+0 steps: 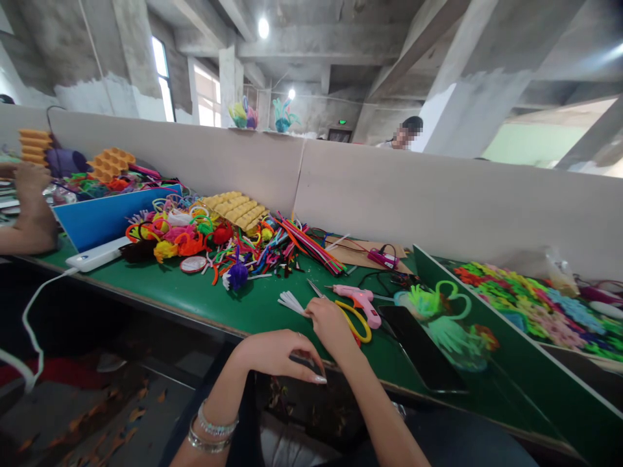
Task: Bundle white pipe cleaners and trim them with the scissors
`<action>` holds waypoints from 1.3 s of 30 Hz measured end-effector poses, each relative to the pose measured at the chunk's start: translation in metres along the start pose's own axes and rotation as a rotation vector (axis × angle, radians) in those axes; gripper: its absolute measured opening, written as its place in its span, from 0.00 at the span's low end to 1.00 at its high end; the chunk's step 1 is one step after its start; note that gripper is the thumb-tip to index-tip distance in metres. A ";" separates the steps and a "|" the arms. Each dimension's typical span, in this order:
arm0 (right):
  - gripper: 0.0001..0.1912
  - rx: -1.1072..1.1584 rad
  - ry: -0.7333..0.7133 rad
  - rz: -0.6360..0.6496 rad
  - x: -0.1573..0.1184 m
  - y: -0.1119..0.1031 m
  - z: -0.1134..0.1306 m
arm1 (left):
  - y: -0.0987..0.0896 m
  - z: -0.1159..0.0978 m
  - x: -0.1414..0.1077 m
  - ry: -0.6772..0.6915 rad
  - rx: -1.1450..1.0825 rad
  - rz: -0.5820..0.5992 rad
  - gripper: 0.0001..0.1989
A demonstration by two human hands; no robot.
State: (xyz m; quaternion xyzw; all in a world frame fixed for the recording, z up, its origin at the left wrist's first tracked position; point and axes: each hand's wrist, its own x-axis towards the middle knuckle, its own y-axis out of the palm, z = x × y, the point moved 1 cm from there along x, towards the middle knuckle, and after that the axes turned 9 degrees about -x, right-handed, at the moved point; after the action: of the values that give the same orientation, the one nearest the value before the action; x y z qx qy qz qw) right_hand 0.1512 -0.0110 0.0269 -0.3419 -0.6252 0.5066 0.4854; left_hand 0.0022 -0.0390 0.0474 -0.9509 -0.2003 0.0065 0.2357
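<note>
White stems (292,302) are fanning out over the table from the right hand (328,322), whose bunched fingers are pinching their near ends. The left hand (280,353), wearing bracelets (213,433) at its wrist, is hovering empty by the near edge, fingers curving loosely and thumb parted from them. Scissors (357,320) with yellow handles are lying partly behind the right hand, and a pink glue gun (360,301) is resting just beyond. Rightward, a black phone (421,350) is lying near green fuzzy pieces (455,331). Farther left, multicoloured fuzzy stems (311,245) are spreading beside a heaped pile (189,233) on the green table (195,301). At far left, another person's arm (34,214) is resting near a blue panel (114,217); beyond the pale partition (389,194), a person (405,135) is showing.
</note>
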 end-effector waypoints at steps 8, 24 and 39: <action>0.06 0.077 -0.007 -0.021 -0.007 -0.007 -0.011 | -0.002 0.002 0.002 -0.059 -0.053 -0.082 0.17; 0.15 0.090 -0.012 -0.081 -0.008 0.004 -0.013 | -0.011 0.009 -0.007 -0.071 -0.122 -0.235 0.15; 0.10 0.126 0.018 -0.509 -0.010 -0.005 -0.004 | -0.026 0.046 -0.008 -0.096 -0.337 -0.793 0.22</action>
State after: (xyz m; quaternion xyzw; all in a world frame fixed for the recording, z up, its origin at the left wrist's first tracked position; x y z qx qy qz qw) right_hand 0.1584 -0.0206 0.0292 -0.1473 -0.6540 0.4029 0.6231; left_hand -0.0203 -0.0003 0.0179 -0.8243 -0.5590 -0.0729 0.0519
